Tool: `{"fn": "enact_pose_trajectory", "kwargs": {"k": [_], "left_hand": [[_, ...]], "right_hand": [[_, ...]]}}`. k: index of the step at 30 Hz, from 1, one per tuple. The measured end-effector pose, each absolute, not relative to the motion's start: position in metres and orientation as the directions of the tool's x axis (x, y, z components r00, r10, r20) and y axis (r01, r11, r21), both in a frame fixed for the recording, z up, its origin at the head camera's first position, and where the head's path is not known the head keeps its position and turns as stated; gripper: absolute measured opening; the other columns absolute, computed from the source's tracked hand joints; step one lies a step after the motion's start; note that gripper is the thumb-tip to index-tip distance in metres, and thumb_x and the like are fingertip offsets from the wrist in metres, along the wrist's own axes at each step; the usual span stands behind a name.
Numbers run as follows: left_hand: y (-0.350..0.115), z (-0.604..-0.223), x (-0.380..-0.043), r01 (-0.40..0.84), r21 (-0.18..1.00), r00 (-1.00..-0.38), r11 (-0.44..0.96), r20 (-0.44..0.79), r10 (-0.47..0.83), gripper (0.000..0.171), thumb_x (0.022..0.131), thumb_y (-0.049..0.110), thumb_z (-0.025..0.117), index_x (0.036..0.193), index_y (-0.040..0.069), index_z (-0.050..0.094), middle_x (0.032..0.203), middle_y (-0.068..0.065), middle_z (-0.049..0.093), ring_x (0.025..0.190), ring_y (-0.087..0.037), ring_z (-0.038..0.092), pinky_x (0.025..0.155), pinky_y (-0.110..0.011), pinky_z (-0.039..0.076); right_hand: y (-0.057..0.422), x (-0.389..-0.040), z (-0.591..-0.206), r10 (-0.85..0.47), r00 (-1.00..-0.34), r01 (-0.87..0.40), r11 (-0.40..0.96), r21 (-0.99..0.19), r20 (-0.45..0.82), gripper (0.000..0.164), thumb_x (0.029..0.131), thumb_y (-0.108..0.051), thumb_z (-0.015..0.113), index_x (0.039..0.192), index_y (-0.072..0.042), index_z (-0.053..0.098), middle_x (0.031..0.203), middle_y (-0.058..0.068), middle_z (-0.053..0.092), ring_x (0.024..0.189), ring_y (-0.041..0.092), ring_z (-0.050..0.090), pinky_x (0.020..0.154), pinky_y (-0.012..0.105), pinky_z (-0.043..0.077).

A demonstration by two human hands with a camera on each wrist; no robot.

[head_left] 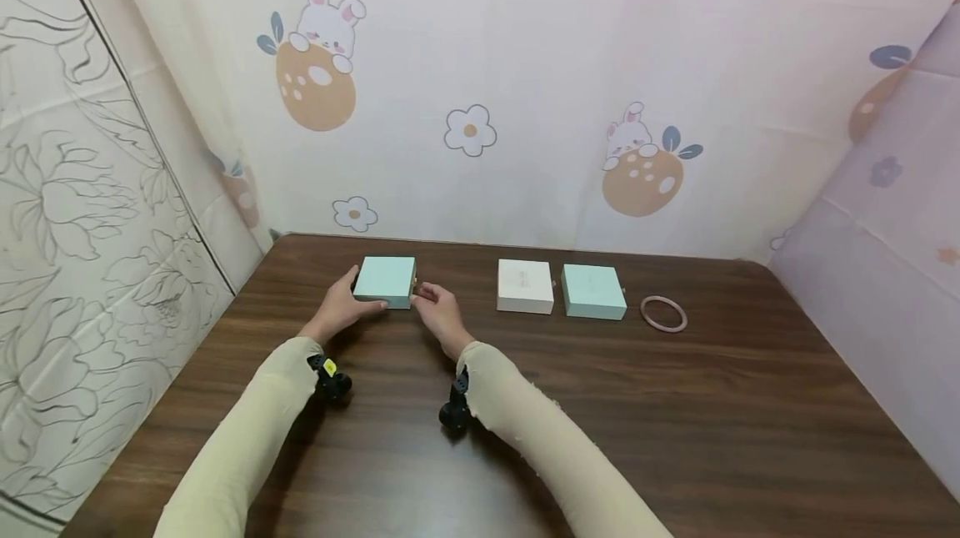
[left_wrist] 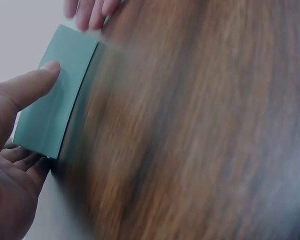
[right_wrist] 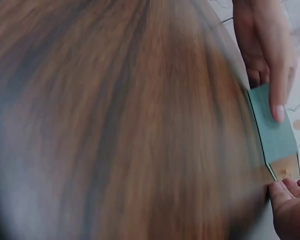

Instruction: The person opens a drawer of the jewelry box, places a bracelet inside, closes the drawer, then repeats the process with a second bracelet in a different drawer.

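Note:
A mint-green box [head_left: 385,278] lies flat near the far left of the table. My left hand [head_left: 339,309] holds it from the left, its thumb [left_wrist: 44,80] along the front side and the other fingers around the left end. The box's front side [right_wrist: 272,125] faces me; its right end [right_wrist: 286,167] is tan with a small pull tab. My right hand [head_left: 441,314] is at that end, fingertips close by the tab, fingers loosely bent.
To the right on the dark wood table [head_left: 600,421] lie a white box [head_left: 525,286], a second mint-green box [head_left: 593,291] and a pinkish ring [head_left: 646,314]. A patterned curtain [head_left: 480,62] hangs behind the table's far edge.

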State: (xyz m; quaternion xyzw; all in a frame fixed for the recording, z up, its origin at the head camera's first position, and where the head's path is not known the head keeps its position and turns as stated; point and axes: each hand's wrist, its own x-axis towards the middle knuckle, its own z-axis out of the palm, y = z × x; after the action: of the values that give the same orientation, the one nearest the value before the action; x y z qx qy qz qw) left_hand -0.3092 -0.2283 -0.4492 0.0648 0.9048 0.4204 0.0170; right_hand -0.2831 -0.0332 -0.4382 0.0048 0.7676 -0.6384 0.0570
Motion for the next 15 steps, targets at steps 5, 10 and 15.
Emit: {"fn": "enact_pose_trajectory", "kwargs": {"k": [5, 10, 15], "left_hand": [[-0.221, -0.449, -0.313, 0.119, 0.774, -0.990, 0.621, 0.049, 0.129, 0.096, 0.073, 0.034, 0.071, 0.138, -0.007, 0.013, 0.139, -0.025, 0.022, 0.125, -0.035, 0.025, 0.098, -0.047, 0.023], [-0.220, -0.449, -0.315, 0.109, 0.782, -0.993, 0.613, 0.057, 0.103, 0.092, 0.074, 0.029, 0.071, 0.137, -0.008, 0.016, 0.139, -0.025, 0.023, 0.124, -0.034, 0.027, 0.098, -0.046, 0.024], [-0.221, -0.449, -0.314, 0.089, 0.796, -0.996, 0.599, 0.058, 0.071, 0.090, 0.072, 0.025, 0.073, 0.136, -0.009, 0.019, 0.138, -0.025, 0.025, 0.124, -0.033, 0.028, 0.098, -0.045, 0.025]], "right_hand": [[-0.045, -0.283, -0.436, -0.119, -0.990, 0.052, 0.155, -0.987, -0.071, 0.042, 0.089, -0.007, 0.046, 0.130, -0.001, 0.042, 0.128, 0.012, 0.045, 0.118, 0.021, 0.041, 0.092, 0.032, 0.036], [-0.051, -0.285, -0.439, -0.104, -0.991, 0.071, 0.136, -0.988, -0.085, 0.040, 0.088, -0.002, 0.045, 0.127, -0.003, 0.046, 0.130, 0.009, 0.044, 0.119, 0.018, 0.040, 0.092, 0.031, 0.036], [-0.053, -0.287, -0.441, -0.096, -0.989, 0.100, 0.146, -0.984, -0.114, 0.040, 0.087, -0.002, 0.046, 0.126, -0.003, 0.047, 0.129, 0.009, 0.045, 0.119, 0.017, 0.040, 0.091, 0.031, 0.037]]}}
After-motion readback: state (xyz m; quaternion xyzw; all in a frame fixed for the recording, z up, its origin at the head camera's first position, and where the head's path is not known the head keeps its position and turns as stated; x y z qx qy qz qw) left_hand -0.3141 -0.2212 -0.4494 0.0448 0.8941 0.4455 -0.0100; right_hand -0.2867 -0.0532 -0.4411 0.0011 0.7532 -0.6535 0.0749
